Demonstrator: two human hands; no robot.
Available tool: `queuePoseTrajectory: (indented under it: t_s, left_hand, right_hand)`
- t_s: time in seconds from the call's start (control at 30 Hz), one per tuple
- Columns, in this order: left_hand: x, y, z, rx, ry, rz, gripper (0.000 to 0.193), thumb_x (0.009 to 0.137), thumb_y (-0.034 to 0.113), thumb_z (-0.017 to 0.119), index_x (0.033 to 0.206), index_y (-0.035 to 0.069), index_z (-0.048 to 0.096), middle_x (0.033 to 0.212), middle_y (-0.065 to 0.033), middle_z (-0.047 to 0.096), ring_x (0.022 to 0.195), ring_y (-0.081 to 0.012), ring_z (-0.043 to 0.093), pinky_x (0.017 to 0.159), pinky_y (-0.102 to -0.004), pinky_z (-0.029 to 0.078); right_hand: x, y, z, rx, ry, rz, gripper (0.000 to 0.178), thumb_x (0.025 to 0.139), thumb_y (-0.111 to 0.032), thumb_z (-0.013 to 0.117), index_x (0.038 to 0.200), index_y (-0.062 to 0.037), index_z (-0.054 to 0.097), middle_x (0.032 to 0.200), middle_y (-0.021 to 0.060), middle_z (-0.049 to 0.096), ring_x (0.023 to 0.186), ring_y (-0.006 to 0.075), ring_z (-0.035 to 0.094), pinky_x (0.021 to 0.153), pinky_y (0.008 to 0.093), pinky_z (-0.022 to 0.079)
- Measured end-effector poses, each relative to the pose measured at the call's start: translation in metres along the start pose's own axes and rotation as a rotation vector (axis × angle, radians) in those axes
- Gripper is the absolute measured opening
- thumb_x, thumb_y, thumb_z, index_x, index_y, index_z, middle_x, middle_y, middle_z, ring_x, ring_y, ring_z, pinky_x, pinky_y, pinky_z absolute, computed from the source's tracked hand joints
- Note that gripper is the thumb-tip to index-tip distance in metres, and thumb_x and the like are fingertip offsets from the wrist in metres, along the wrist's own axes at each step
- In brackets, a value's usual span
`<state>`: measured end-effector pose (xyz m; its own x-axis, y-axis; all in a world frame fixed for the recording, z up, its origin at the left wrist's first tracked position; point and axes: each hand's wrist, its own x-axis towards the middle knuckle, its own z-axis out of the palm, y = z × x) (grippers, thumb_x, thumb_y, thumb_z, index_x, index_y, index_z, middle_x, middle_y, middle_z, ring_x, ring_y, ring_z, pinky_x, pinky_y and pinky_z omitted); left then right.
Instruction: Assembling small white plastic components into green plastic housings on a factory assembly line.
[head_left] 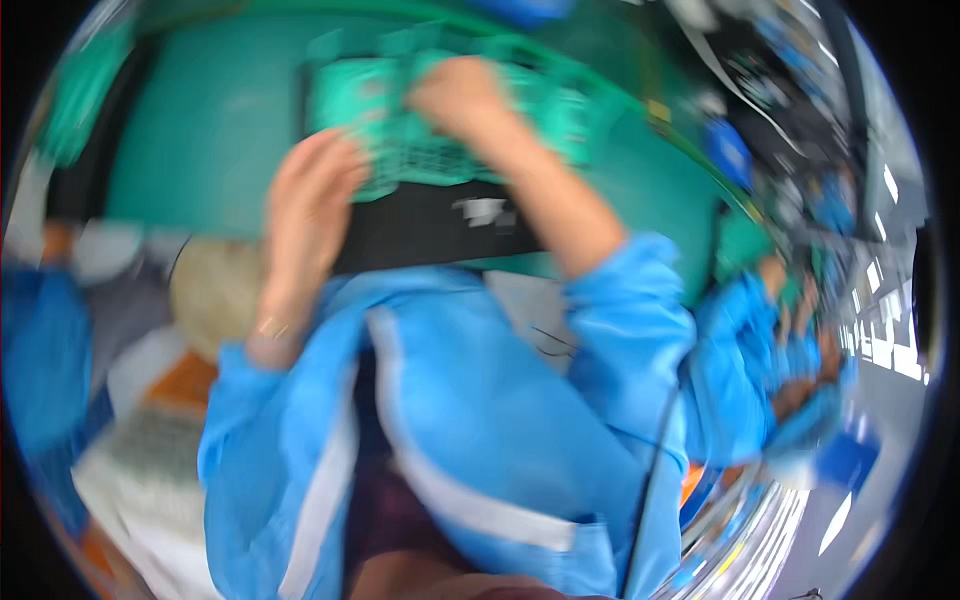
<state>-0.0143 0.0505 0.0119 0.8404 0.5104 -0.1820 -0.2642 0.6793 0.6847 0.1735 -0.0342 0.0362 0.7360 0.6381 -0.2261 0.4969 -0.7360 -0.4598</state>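
Observation:
Motion blurs much of the view. Bright green plastic trays with small compartments (350, 92) lie side by side in front of me, over a black box or holder (425, 228). My left hand (318, 185) is at the left near edge of these trays, its fingers bent and close together; blur hides whether they grip the rim. Over the middle of the trays is my right hand (465, 100), its fingers curled closed and pointing down to the left. Whatever it may hold is too small or smeared to make out.
Under the trays spreads a green work mat (205, 130). Small white pieces (480, 210) lie on the black surface near me. A round beige stool seat (215, 295) is at the left. People in blue jackets (735, 370) sit to the right, and another blue sleeve (40, 350) is at far left.

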Motion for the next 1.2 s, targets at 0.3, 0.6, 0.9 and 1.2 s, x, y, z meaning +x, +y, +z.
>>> queuePoseTrajectory:
  t_s: [0.3,0.6,0.9,1.2]
  left_hand:
    - [0.018,0.003,-0.036,0.039,-0.042,-0.035,0.031,0.091,0.003,0.05,0.12,-0.007,0.044,0.106,-0.0137,0.056,0.093,-0.0138,0.058,0.083,-0.0206,0.05]
    - [0.026,0.006,-0.037,-0.028,-0.094,-0.046,0.035,0.091,0.001,0.048,0.124,-0.01,0.04,0.114,-0.0165,0.052,0.099,-0.016,0.056,0.088,-0.0219,0.049]
    - [0.028,0.007,-0.038,-0.026,-0.091,-0.088,0.035,0.091,0.001,0.047,0.124,-0.01,0.04,0.113,-0.0161,0.052,0.1,-0.016,0.055,0.089,-0.022,0.049]
    - [0.024,0.01,-0.036,-0.056,-0.104,-0.061,0.038,0.092,0.002,0.046,0.128,-0.007,0.036,0.105,-0.0136,0.056,0.091,-0.0124,0.057,0.081,-0.0205,0.05]
  right_hand:
    - [0.009,-0.021,0.006,-0.218,-0.072,-0.044,0.025,0.065,-0.019,0.062,0.085,-0.0081,0.07,0.087,0.0105,0.067,0.087,0.0246,0.065,0.073,0.0351,0.052]
    - [0.0,-0.022,0.016,-0.207,-0.003,-0.06,0.018,0.066,-0.017,0.06,0.079,-0.0074,0.07,0.082,0.0106,0.066,0.081,0.0247,0.065,0.067,0.0334,0.051]
    - [0.022,-0.016,0.013,-0.117,-0.142,0.03,0.022,0.065,-0.022,0.062,0.082,-0.0095,0.07,0.087,0.0085,0.067,0.085,0.0232,0.064,0.067,0.0335,0.05]
    - [0.007,-0.015,0.017,-0.061,-0.062,0.063,0.019,0.066,-0.016,0.057,0.077,-0.005,0.068,0.082,0.0117,0.066,0.08,0.0256,0.065,0.067,0.0348,0.052]
